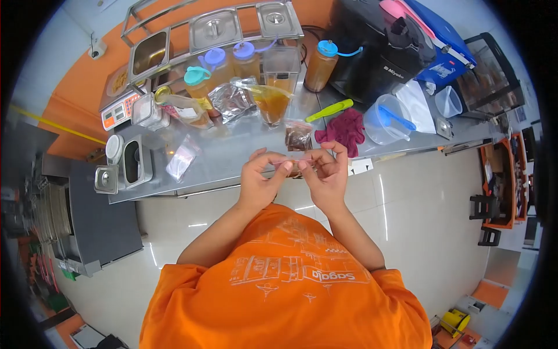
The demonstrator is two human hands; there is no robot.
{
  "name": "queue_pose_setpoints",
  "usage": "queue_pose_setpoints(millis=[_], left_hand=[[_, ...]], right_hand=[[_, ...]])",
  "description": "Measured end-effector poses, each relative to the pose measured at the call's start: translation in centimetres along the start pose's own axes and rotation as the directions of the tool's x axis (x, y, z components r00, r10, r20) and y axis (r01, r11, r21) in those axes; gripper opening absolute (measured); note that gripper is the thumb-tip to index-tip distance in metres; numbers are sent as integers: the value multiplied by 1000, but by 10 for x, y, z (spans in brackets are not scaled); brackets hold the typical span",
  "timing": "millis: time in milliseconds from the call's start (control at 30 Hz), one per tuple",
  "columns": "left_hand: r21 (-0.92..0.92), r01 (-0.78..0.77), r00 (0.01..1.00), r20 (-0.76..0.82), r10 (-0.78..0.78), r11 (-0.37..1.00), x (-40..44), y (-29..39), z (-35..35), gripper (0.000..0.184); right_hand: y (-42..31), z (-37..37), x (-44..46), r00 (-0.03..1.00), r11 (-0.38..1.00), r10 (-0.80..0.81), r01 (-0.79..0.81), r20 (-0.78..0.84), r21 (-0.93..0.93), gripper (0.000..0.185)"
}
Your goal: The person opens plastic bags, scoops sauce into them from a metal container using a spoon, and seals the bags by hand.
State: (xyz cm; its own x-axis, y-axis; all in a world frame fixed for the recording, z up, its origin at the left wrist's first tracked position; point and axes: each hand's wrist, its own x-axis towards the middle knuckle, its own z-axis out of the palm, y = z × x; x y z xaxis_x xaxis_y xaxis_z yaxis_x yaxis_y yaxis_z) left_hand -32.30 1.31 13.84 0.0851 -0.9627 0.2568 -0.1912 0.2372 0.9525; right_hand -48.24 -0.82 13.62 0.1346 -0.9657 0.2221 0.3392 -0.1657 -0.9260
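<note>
Both hands are raised together at the front edge of the steel counter. My left hand [261,176] pinches one end of the pink top edge of a small clear bag [296,165]. The other end of that edge is between the thumb and fingers of my right hand [326,174]. The bag's lower part is mostly hidden by the hands. Just beyond them, a small zip bag with dark brown contents [299,136] lies on the counter. A maroon cloth [343,131] is beyond my right hand. Flat clear bags [183,158] rest to the left.
Behind stand a pouch of amber liquid [272,106], a foil bag [231,101], capped bottles [321,67] and a green tool [329,110]. A clear jug [386,120] is at right. A steel container [138,160] and a scale [118,112] are at left.
</note>
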Motion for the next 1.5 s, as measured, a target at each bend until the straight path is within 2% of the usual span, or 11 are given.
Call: queue_pose_setpoints(millis=[433, 600, 767, 967, 1000, 1033, 1067, 1133, 1267, 1333, 1500], left_hand=[[-62, 74, 997, -19, -75, 995, 2, -23, 7, 10], [34, 111, 986, 122, -115, 993, 5, -43, -9, 14], [-87, 536, 823, 278, -496, 840, 7, -84, 3, 25], [-357, 652, 752, 419, -509, 669, 38, -125, 31, 22], [-361, 650, 753, 428, -500, 669, 46, -123, 37, 22], [-340, 624, 772, 407, -488, 703, 52, -120, 43, 22], [-317, 599, 790, 386, -477, 735, 58, -118, 48, 21], [-308, 596, 786, 412, -461, 742, 69, -118, 60, 21], [-277, 569, 796, 424, -433, 774, 90, -135, 86, 19], [-266, 561, 801, 414, -433, 784, 98, -142, 97, 18], [-216, 530, 808, 421, -411, 820, 118, -153, 127, 17]], right_hand=[[20, 0, -2, 990, 983, -142, 142, 8, -121, 41], [25, -15, -9, 998, 995, 63, -65, -26, -77, 36], [66, -40, -10, 964, 965, 251, -241, -90, 102, 35], [127, -91, 25, 919, 951, 287, -307, -272, -32, 36], [134, -112, 36, 961, 862, -47, -99, -274, -497, 37], [131, -127, 45, 933, 528, -338, 82, -120, -845, 38], [130, -140, 49, 933, 519, -339, 76, -123, -851, 38], [126, -162, 55, 913, -98, -408, -52, -7, -994, 37], [137, -212, 66, 984, -123, -122, -147, -132, -982, 34], [125, -223, 76, 902, 592, 54, -375, -429, -713, 30], [65, -187, 84, 942, 910, 91, -211, -324, -358, 10]])
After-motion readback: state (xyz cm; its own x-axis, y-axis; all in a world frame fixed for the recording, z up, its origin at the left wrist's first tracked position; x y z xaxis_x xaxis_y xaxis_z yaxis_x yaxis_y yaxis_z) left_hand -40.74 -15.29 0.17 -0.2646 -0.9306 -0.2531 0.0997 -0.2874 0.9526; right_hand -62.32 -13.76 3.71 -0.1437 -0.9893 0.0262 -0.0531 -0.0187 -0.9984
